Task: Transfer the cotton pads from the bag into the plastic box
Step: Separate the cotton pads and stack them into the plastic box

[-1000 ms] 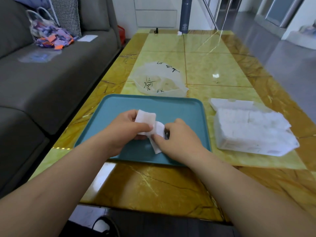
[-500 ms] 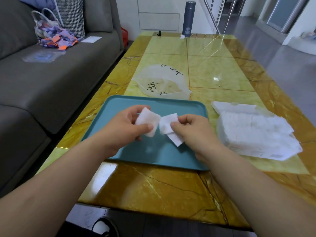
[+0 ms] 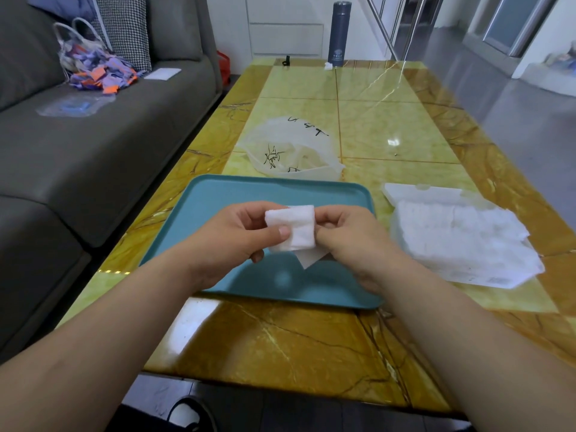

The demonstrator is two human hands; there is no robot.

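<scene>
Plenty of open room on the glossy yellow-brown stone table, which runs long and flat away from the person. A grey sofa sits close along its left edge. A flat teal tray with rounded corners lies close to the table's near edge. Just right of the tray, not touching it, is the crinkly clear bag, stuffed with white pads. The cloudy plastic box with black scribbles sits right behind the tray's far rim.

Both hands hover over the tray's middle. The left hand pinches a small stack of square, fluffy cotton pads, thumb on top. The right hand has its fingers curled onto the stack's right edge, and one pad's corner pokes out underneath. A dark bottle stands way off at the far edge.
</scene>
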